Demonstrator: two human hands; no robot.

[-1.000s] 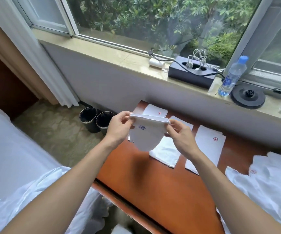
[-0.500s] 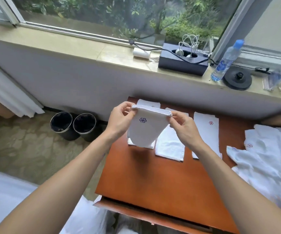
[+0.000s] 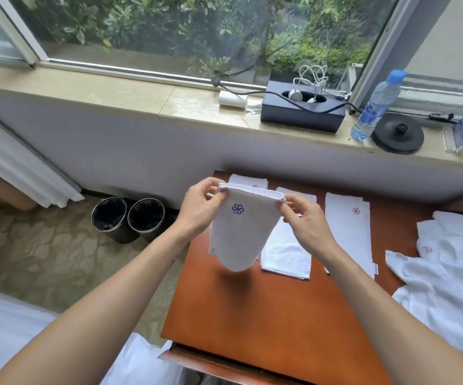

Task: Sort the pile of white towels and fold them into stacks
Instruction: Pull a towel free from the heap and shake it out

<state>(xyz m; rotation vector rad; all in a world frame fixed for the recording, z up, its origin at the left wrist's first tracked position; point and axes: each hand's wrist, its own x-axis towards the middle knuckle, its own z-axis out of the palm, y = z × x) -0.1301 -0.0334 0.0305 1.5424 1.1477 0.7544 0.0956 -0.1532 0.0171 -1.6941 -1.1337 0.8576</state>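
Observation:
A small white towel (image 3: 241,234) with a blue flower emblem hangs folded in the air above the wooden table (image 3: 280,323). My left hand (image 3: 201,209) pinches its top left corner and my right hand (image 3: 305,223) pinches its top right corner. Behind it, three folded white towels lie in a row on the table: a far left folded towel (image 3: 248,181) with a red emblem, a middle folded towel (image 3: 285,254), and a right folded towel (image 3: 349,226) with a red emblem. A loose pile of white towels (image 3: 447,273) fills the table's right side.
Two black bins (image 3: 127,218) stand on the carpet left of the table. The window sill holds a dark box (image 3: 302,112) with cables, a water bottle (image 3: 374,107) and a black kettle base (image 3: 398,133). A white bed (image 3: 8,329) lies at lower left.
The view has swung right and down, bringing more of the table and towel pile into sight. Both hands still hold the blue-emblem towel by its top corners in much the same pose.

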